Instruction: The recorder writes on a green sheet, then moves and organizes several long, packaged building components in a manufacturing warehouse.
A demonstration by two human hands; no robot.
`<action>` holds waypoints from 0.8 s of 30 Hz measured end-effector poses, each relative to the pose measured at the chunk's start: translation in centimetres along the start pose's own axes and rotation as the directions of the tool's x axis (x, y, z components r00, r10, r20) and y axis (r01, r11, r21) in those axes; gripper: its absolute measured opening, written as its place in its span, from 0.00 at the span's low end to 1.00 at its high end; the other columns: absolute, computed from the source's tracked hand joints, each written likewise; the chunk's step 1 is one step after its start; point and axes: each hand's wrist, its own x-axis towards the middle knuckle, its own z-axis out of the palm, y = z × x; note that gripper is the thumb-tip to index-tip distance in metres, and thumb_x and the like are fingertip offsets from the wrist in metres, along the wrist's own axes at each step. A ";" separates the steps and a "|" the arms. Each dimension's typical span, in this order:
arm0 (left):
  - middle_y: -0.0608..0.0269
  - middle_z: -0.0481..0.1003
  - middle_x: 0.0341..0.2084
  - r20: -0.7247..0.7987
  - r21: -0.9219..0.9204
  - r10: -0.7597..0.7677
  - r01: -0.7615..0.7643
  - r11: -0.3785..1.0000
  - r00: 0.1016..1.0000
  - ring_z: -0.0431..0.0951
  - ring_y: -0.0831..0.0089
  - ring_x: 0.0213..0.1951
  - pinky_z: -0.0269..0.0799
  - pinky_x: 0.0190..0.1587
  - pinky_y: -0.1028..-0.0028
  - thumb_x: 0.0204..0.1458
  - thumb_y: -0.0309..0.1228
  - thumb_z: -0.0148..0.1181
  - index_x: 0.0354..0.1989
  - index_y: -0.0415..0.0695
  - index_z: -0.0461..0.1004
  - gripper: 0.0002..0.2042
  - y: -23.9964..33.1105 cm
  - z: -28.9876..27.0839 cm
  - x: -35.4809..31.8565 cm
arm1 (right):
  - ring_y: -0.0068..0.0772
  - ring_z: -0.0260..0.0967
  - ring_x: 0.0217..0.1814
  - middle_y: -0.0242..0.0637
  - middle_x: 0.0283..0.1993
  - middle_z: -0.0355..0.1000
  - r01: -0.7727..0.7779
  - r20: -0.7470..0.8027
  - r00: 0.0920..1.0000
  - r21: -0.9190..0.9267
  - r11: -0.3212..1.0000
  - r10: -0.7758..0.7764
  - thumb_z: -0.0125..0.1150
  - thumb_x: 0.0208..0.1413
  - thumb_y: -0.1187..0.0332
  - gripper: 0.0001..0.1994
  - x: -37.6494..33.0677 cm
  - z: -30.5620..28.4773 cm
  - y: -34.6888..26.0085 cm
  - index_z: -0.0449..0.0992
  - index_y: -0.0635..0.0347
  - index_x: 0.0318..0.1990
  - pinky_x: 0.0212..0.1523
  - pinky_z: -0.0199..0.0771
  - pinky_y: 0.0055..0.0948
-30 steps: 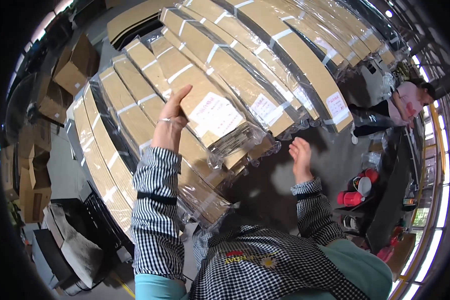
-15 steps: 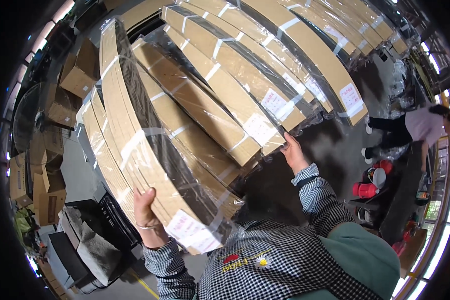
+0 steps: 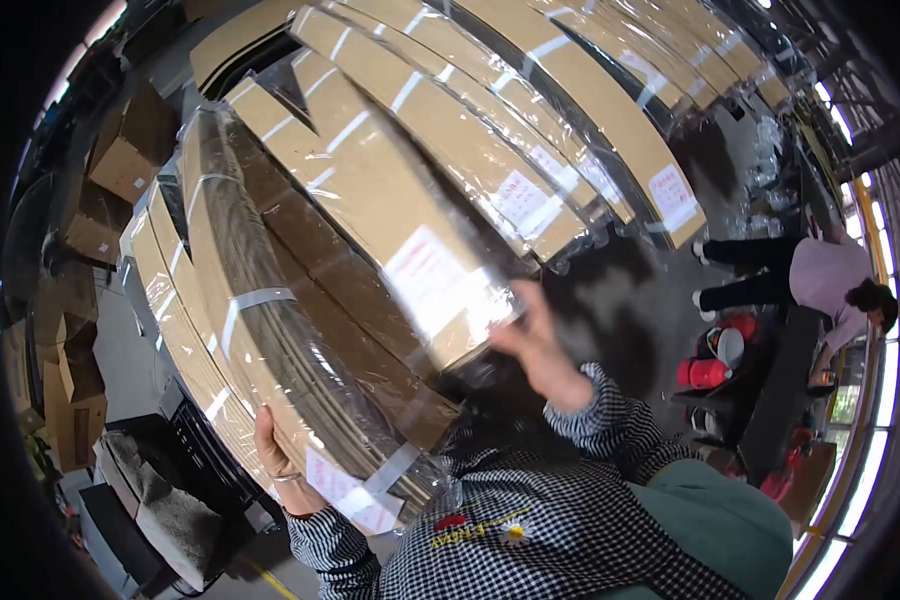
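My left hand is closed on the left edge of a long bundle of flat cardboard wrapped in clear plastic, near its labelled end. The thumb lies along the bundle's side; the other fingers are hidden. This bundle stands tilted, its layered edges showing under the film. My right hand, smeared by motion, grips the near end of a second plastic-wrapped cardboard bundle, beside that bundle's white label. Between the two lies another brown wrapped bundle, partly in shadow.
More wrapped cardboard bundles stand in a row to the right. Open cardboard boxes and a grey cloth are at left. At right a person bends over a dark bench near a red container.
My right hand has moved left and toward me, and the bundle in it has shifted left. The bundle at my left hand has tipped, so more of its layered edges show.
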 end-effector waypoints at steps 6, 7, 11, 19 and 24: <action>0.53 0.79 0.46 0.121 0.004 0.206 -0.208 0.978 0.971 0.82 0.61 0.44 0.82 0.46 0.60 0.59 0.39 0.57 0.54 0.39 0.73 0.19 1.1 -6.3 0.9 | 0.22 0.73 0.32 0.33 0.34 0.75 -0.413 -0.242 0.874 0.083 0.907 0.420 0.60 0.55 0.73 0.08 1.1 -9.5 15.0 0.76 0.59 0.43 0.33 0.72 0.20; 0.53 0.78 0.46 0.144 -0.010 0.221 -0.222 0.975 0.964 0.82 0.61 0.44 0.82 0.46 0.60 0.59 0.39 0.57 0.54 0.39 0.73 0.19 1.0 -6.1 0.8 | 0.24 0.73 0.35 0.34 0.37 0.75 -0.351 -0.333 0.876 0.054 0.935 0.348 0.64 0.54 0.70 0.14 2.6 -12.7 17.6 0.74 0.59 0.48 0.36 0.73 0.23; 0.54 0.78 0.47 0.239 -0.049 0.274 -0.270 0.962 0.932 0.81 0.62 0.45 0.81 0.47 0.60 0.59 0.39 0.57 0.54 0.40 0.72 0.20 -0.2 -4.9 -0.2 | 0.31 0.71 0.47 0.33 0.45 0.74 -0.359 -0.251 0.859 0.324 0.875 0.446 0.69 0.52 0.63 0.24 10.1 -16.6 23.0 0.70 0.57 0.55 0.54 0.69 0.33; 0.55 0.78 0.48 0.324 -0.103 0.087 -0.057 0.993 0.942 0.81 0.62 0.46 0.81 0.48 0.60 0.59 0.40 0.57 0.55 0.40 0.71 0.21 -2.5 -4.9 2.9 | 0.33 0.72 0.54 0.34 0.54 0.74 -0.112 -0.216 0.921 0.653 0.749 0.326 0.61 0.58 0.69 0.19 16.6 -17.6 26.8 0.70 0.59 0.57 0.57 0.70 0.36; 0.55 0.77 0.48 0.300 -0.142 -0.063 0.110 0.984 0.952 0.80 0.61 0.46 0.81 0.48 0.60 0.58 0.40 0.58 0.56 0.40 0.70 0.22 -4.0 -5.8 2.0 | 0.33 0.71 0.56 0.37 0.52 0.74 -0.193 -0.298 0.883 0.473 0.859 0.363 0.67 0.52 0.74 0.20 6.6 -16.7 21.3 0.71 0.62 0.53 0.56 0.71 0.35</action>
